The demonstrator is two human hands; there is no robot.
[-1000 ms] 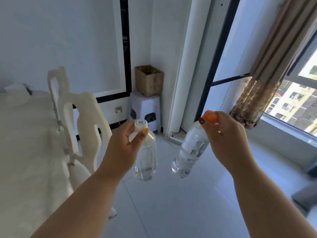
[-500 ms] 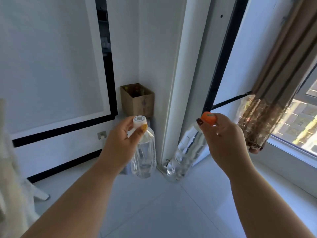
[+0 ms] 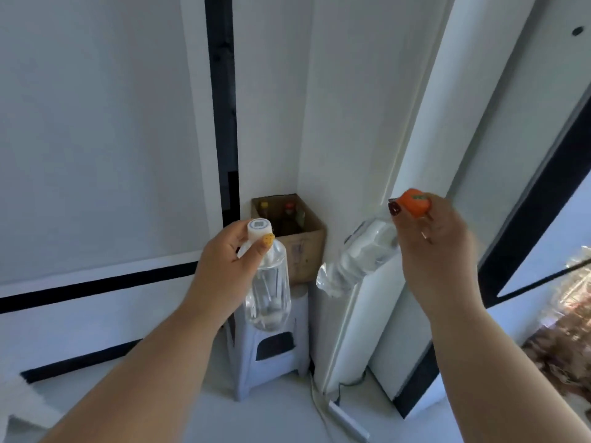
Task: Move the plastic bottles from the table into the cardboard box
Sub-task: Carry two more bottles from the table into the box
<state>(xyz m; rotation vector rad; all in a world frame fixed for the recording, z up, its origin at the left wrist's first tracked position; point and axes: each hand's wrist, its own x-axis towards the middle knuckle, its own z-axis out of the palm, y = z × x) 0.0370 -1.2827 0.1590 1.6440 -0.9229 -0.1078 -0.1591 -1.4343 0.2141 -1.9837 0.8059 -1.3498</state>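
My left hand (image 3: 228, 266) grips the neck of a clear plastic bottle with a white cap (image 3: 270, 282), which hangs upright below it. My right hand (image 3: 438, 251) pinches the orange cap of a second clear bottle (image 3: 355, 260), whose body tilts down to the left. The open cardboard box (image 3: 303, 247) sits in the wall corner just behind and between the two bottles. Inside it, several bottle tops with yellow and red caps show.
The box stands on a small white plastic stool (image 3: 271, 356). A white column (image 3: 383, 219) rises right of the box, with a white cable (image 3: 319, 407) at its foot. Walls close the corner; a curtain (image 3: 566, 330) hangs at far right.
I have walked closer to the corner. The box and stool now appear larger and directly behind the two bottles. Both hands keep the same hold.
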